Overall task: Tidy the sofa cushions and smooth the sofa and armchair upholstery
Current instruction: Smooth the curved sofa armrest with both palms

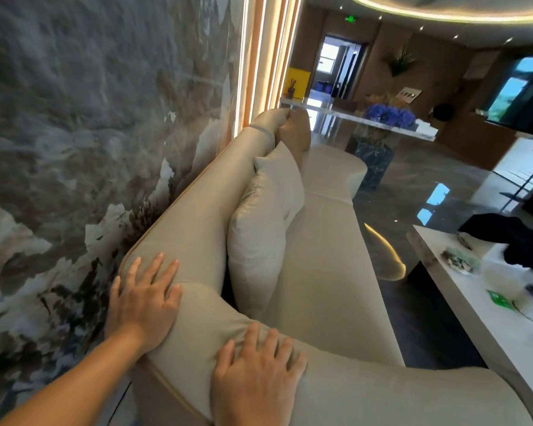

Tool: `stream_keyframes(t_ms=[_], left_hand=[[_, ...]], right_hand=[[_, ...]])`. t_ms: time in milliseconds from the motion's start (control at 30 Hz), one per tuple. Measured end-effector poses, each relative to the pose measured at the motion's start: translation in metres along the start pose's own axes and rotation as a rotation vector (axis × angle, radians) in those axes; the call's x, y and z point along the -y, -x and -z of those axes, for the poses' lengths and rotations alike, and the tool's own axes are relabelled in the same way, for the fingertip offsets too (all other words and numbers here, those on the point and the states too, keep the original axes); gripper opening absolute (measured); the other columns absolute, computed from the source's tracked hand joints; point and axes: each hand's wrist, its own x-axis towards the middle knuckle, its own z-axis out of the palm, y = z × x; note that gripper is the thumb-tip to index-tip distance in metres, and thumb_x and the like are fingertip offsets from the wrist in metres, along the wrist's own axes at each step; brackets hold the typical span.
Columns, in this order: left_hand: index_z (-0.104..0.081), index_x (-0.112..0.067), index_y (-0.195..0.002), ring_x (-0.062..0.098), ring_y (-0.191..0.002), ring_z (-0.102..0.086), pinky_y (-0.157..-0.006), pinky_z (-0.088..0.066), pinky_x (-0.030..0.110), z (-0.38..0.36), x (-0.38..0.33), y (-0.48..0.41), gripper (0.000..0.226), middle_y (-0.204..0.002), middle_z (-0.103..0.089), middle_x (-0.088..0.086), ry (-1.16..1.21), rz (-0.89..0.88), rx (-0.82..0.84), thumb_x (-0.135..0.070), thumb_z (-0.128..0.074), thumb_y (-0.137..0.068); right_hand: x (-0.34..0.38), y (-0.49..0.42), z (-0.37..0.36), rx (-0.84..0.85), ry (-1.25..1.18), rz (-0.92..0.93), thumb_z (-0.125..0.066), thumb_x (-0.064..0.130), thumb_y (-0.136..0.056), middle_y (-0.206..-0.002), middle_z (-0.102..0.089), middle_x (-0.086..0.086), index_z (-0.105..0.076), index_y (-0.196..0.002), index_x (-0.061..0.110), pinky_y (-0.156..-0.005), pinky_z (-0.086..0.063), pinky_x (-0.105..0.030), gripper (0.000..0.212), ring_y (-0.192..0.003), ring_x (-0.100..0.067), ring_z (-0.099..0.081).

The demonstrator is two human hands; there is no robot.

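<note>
Your left hand (142, 298) lies flat w/ fingers spread on the rounded corner of the beige upholstered sofa backrest (197, 210), just beside the grey marbled wall panel (74, 118) on its outer side. Grip there: fully open palm, holding nothing, just pressing fabric. Right of it, your right hand (257, 376) rests the same way on the near arm section of the sofa, open, fingers fanned, nothing clasped.

Ahead of both hands, past the corner, the pale cream square cushion (259, 241) leans upright against the backrest, w/ a 2nd cushion (282, 167) behind it further along. The seat (320, 272) sits right of & below your right hand.

This looks like the smoothing step on the corner. To do it well: keep palms flat, press evenly, sweep outward from the corner bend, one hand along the backrest toward the cushions, the other along the arm, so creases at the fold get pushed out, not bunched. Light wrinkling shows under your right fingertips; go over that spot. Far right, the white worktop (474, 302) w/ clutter is well apart; ignore.
</note>
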Motion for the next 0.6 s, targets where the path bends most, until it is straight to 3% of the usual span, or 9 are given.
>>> stream_keyframes(t_ms=[167, 233, 300, 367, 533, 600], left_hand=[[-0.028, -0.045, -0.146, 0.020, -0.147, -0.008, -0.119, -0.007, 0.048, 0.003, 0.003, -0.002, 0.054, -0.160, -0.018, -0.014, -0.022, 0.001, -0.001, -0.053, -0.031, -0.093], [-0.024, -0.045, -0.147, 0.021, -0.147, -0.004, -0.119, -0.005, 0.048, 0.005, 0.002, -0.001, 0.055, -0.161, -0.014, -0.014, -0.040, 0.005, 0.031, -0.054, -0.025, -0.093], [-0.017, -0.046, -0.149, 0.022, -0.148, 0.001, -0.119, -0.003, 0.050, 0.007, -0.001, 0.000, 0.055, -0.162, -0.008, -0.013, -0.070, 0.004, 0.091, -0.054, -0.017, -0.094], [-0.012, -0.047, -0.149, 0.025, -0.148, 0.005, -0.119, -0.002, 0.052, 0.015, -0.009, 0.003, 0.053, -0.163, -0.002, -0.011, -0.096, 0.007, 0.172, -0.052, -0.010, -0.096], [-0.017, -0.048, -0.147, 0.033, -0.147, -0.001, -0.117, -0.015, 0.053, 0.043, -0.032, 0.043, 0.051, -0.163, -0.006, -0.005, -0.166, 0.022, 0.376, -0.051, -0.015, -0.097], [-0.020, -0.044, -0.147, 0.038, -0.144, -0.009, -0.113, -0.026, 0.051, 0.062, -0.048, 0.067, 0.053, -0.162, -0.011, 0.001, -0.215, -0.037, 0.524, -0.053, -0.025, -0.096]], right_hand=[[0.007, -0.002, -0.004, 0.001, -0.009, -0.014, -0.044, 0.047, -0.072, -0.104, -0.073, -0.021, -0.078, -0.103, 0.013, -0.094, -0.039, -0.060, 0.057, -0.096, -0.044, -0.065], [0.004, -0.003, -0.002, 0.011, -0.027, -0.014, -0.041, 0.049, -0.077, -0.115, -0.071, -0.020, -0.074, -0.113, 0.017, -0.098, -0.037, -0.062, 0.059, -0.107, -0.043, -0.062], [-0.001, -0.001, 0.001, 0.114, 0.007, 0.003, -0.027, 0.054, -0.087, -0.144, -0.052, -0.016, -0.052, -0.140, 0.023, -0.111, -0.020, -0.062, 0.066, -0.133, -0.040, -0.042], [-0.011, 0.001, 0.006, 0.233, 0.001, 0.072, -0.013, 0.057, -0.091, -0.161, -0.025, -0.013, -0.023, -0.153, 0.025, -0.116, -0.001, -0.056, 0.070, -0.147, -0.035, -0.015], [-0.070, 0.042, 0.035, 0.351, 0.003, 0.267, -0.006, 0.061, -0.090, -0.166, 0.008, -0.005, 0.003, -0.154, 0.038, -0.115, 0.018, -0.046, 0.068, -0.151, -0.031, 0.010], [-0.100, 0.057, 0.057, 0.459, 0.062, 0.293, -0.017, 0.056, -0.094, -0.165, 0.014, 0.000, 0.004, -0.152, 0.045, -0.117, 0.014, -0.048, 0.063, -0.151, -0.028, 0.012]])
